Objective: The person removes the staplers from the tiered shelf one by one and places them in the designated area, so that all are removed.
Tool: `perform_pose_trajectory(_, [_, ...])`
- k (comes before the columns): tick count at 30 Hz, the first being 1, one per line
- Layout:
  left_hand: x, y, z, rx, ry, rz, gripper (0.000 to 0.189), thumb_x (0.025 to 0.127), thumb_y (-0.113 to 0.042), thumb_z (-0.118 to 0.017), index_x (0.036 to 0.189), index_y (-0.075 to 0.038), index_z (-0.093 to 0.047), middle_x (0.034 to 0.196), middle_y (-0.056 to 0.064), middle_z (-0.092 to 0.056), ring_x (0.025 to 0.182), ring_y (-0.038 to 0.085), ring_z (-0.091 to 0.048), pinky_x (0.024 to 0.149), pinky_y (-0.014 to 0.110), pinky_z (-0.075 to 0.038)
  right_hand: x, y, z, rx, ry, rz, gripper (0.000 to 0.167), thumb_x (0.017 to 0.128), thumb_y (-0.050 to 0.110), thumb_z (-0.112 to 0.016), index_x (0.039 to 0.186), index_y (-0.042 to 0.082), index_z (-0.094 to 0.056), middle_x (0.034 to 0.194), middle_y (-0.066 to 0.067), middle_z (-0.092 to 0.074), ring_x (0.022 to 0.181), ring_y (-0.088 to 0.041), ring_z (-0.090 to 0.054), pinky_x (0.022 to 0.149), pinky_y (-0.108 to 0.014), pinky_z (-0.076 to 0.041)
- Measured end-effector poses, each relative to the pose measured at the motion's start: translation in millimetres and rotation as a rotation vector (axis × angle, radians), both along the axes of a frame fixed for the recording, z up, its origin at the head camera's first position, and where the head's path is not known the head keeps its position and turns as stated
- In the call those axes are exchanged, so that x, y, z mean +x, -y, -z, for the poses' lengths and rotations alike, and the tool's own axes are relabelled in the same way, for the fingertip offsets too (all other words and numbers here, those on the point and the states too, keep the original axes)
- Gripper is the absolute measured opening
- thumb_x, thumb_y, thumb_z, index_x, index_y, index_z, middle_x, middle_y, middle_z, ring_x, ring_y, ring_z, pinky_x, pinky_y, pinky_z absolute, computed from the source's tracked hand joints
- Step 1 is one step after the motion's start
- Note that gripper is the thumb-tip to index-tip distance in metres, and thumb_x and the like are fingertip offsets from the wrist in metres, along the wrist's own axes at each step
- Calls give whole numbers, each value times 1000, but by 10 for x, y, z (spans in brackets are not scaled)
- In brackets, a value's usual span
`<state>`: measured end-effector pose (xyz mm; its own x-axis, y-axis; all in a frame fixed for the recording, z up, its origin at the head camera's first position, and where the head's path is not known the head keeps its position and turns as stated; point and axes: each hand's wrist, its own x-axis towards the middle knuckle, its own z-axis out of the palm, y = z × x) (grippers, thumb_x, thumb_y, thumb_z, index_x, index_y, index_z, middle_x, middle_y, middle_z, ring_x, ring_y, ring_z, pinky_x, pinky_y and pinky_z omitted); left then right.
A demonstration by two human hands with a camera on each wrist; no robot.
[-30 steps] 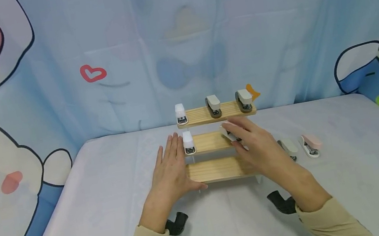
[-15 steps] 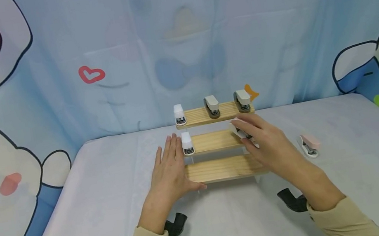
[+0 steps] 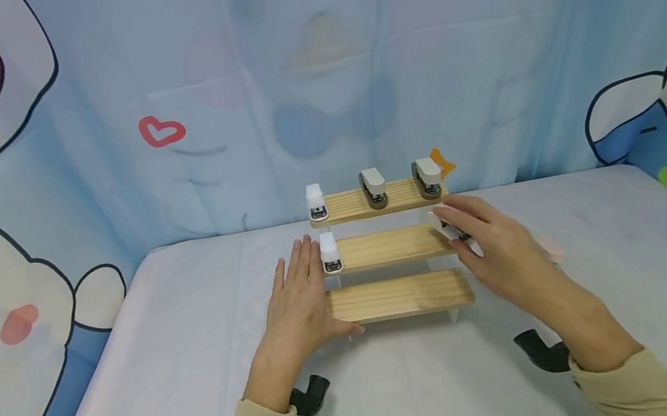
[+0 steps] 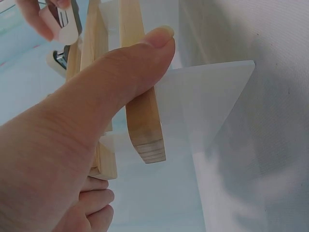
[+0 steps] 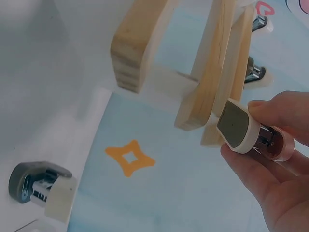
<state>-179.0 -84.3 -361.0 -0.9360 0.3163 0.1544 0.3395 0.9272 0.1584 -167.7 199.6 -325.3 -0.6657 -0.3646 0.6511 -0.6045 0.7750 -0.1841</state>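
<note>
My right hand (image 3: pixel 505 245) pinches a small white-and-pink stapler (image 5: pixel 239 125) between thumb and fingers, tilted, by the right end of the middle plank. Its grey underside faces the right wrist camera. My left hand (image 3: pixel 296 302) rests against the left side of a three-tier wooden rack (image 3: pixel 397 295), fingers straight. In the left wrist view its thumb (image 4: pixel 140 58) lies across the lowest plank. One white stapler (image 3: pixel 331 252) stands at the middle plank's left end. On the top plank are another white stapler (image 3: pixel 316 203) and two grey staplers (image 3: pixel 373 188).
A pink stapler (image 3: pixel 550 247) on the table is mostly hidden behind my right hand. In the right wrist view a dark-grey and cream stapler (image 5: pixel 41 186) lies on the white tabletop (image 3: pixel 654 301). A blue printed curtain (image 3: pixel 234 166) hangs behind the rack.
My right hand has moved right with the stapler, from past the middle plank's centre to its right end. The left hand has stayed at the rack's left side.
</note>
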Motion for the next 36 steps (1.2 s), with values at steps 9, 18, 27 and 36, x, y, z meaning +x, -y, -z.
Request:
perform_pose_trajectory(9, [1, 2, 3, 1, -10, 8, 145, 54, -67, -88, 158, 1, -13, 166, 16, -13, 156, 29, -10, 127, 50, -12, 32, -147, 11, 1, 33, 50, 57, 77, -15, -73, 131, -3, -60, 134, -23, -55, 105, -38, -65, 75, -49, -59])
perform_pose_trajectory(18, [-7, -1, 1, -6, 4, -3, 145, 55, -67, -87, 158, 0, -11, 167, 16, -11, 156, 29, -9, 127, 49, -11, 47, -269, 16, -13, 60, 93, 57, 77, -15, -73, 132, -4, -59, 136, -25, -54, 110, -41, -61, 80, -53, -57])
perform_pose_trajectory(27, [-2, -6, -1, 14, 4, 5, 143, 55, -65, -88, 158, 1, -13, 167, 16, -11, 156, 29, -9, 127, 50, -11, 57, -362, 12, -24, 67, 122, 59, 76, -15, -73, 132, -4, -59, 134, -26, -54, 110, -43, -60, 82, -57, -54])
perform_pose_trajectory(36, [-5, -3, -5, -17, -5, -2, 144, 55, -68, -87, 158, 1, -13, 166, 16, -12, 155, 30, -11, 126, 50, -13, 51, -443, 23, -34, 50, 146, 60, 76, -16, -73, 132, -3, -59, 133, -25, -55, 112, -43, -59, 81, -57, -54])
